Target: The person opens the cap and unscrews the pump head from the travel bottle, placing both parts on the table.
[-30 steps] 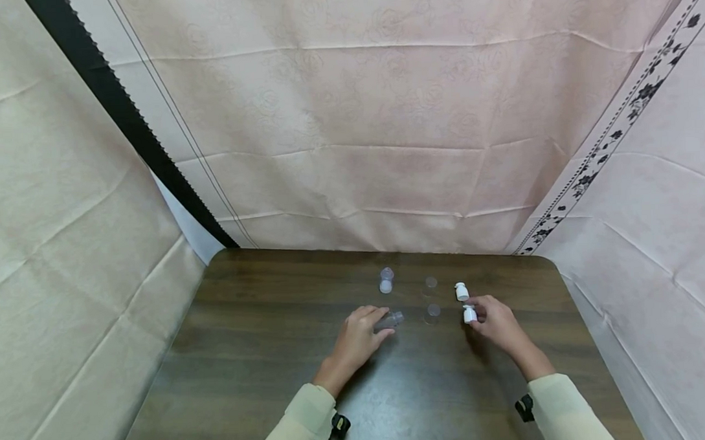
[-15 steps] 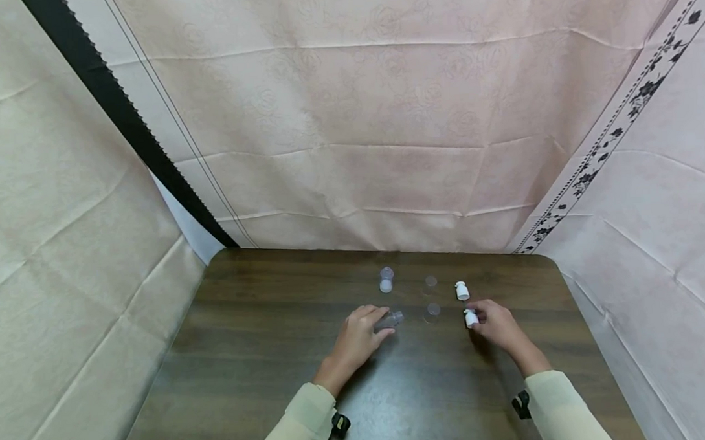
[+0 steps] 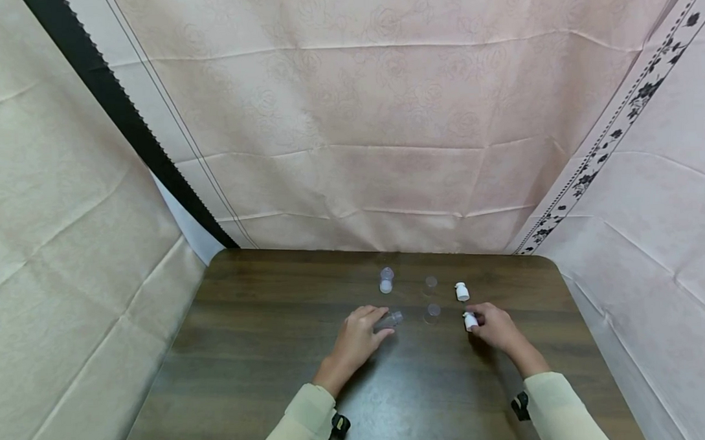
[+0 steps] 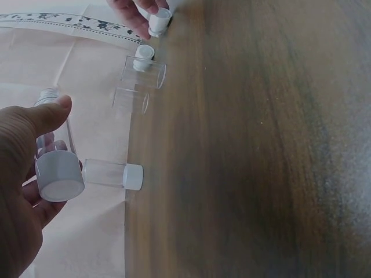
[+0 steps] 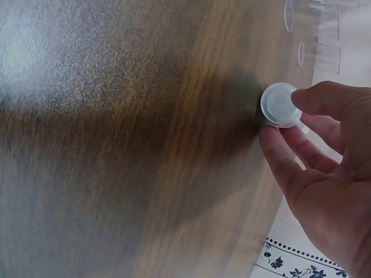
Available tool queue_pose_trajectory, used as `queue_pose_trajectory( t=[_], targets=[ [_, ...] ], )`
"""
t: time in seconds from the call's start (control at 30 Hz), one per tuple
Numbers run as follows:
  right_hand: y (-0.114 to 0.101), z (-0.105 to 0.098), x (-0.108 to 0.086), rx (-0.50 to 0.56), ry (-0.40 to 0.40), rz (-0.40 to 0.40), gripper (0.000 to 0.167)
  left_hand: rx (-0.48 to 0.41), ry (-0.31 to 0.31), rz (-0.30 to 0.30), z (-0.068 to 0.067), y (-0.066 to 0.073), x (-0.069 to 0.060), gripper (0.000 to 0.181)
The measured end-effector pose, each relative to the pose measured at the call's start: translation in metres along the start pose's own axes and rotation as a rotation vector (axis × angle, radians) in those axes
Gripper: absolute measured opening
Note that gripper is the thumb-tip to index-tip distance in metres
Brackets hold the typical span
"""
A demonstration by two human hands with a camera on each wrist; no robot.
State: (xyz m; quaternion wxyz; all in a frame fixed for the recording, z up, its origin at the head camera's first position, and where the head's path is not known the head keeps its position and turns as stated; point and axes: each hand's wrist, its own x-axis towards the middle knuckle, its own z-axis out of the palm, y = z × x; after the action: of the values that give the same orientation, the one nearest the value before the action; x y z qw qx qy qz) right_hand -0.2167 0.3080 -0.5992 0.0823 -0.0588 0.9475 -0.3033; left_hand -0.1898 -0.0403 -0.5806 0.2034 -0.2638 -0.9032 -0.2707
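Observation:
My left hand [image 3: 357, 341] grips a clear bottle with a white base [image 4: 59, 174], its threaded neck uncapped, thumb on one side and fingers round the other. In the head view this clear bottle [image 3: 392, 319] leans away from the hand. To the right, my right hand [image 3: 499, 328] pinches a small white pump top [image 3: 470, 321] between thumb and fingers, close to the table. Its round underside [image 5: 280, 105] faces the right wrist camera. Just beyond that hand stands a second white pump top [image 3: 462, 292].
Another clear bottle with a white base [image 3: 386, 281] stands toward the table's far edge. Between the hands are two clear cylindrical covers, a nearer cover [image 3: 432, 313] and a farther cover [image 3: 430, 282]. Cloth [image 3: 356, 148] hangs behind the wooden table [image 3: 264, 352].
My right hand has drawn the white pump top slightly toward me, away from the second pump top, and it now tilts a little. The left hand and its bottle stay put.

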Motion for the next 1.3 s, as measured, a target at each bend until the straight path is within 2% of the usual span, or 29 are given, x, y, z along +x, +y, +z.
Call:
queue_pose_trajectory(
  t=[0.5,0.97,1.3],
  targets=[
    [-0.0001,0.001,-0.0028,-0.004,0.001,-0.01,0.044,0.021,-0.002,-0.001,-0.0017,0.0011,-0.0007,0.042],
    [0.0018,-0.0003,-0.0041,-0.061,0.015,-0.088,0.043,0.007,-0.012,-0.02,-0.0013,0.0,-0.0017,0.043],
    [0.0036,0.0007,-0.0038,-0.047,-0.005,-0.098,0.045,0.003,-0.013,-0.018,-0.001,-0.0008,-0.0009,0.043]
  ],
)
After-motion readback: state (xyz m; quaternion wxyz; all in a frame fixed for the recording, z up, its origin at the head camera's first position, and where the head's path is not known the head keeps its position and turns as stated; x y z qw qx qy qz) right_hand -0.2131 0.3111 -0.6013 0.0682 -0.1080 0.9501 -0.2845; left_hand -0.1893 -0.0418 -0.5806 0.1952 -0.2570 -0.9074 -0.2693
